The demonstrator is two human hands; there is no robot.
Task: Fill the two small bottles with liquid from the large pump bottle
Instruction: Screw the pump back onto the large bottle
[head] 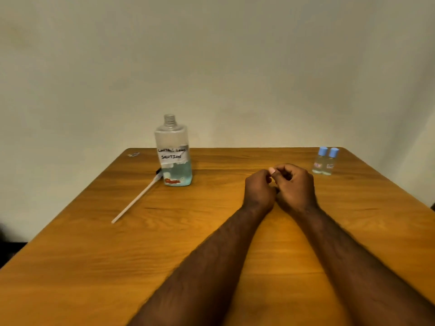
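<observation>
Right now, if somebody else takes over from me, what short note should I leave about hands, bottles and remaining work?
Left hand and right hand: fingers curled, touching each other mid-table, nothing visible in them.
Large bottle: upright, left of them, neck open, bluish liquid low inside. Its pump lies beside it on the table.
Two small bottles: far right, upright, blue caps on.
Done: pump removed. Left: small bottles' fill level is unclear; check, uncap, fill.

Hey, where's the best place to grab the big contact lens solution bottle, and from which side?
Probably grip the contact lens solution bottle round its labelled mid-body, coming from its right: it stands upright with the neck open, and the removed pump with its dip tube lies beside its left base.
</observation>
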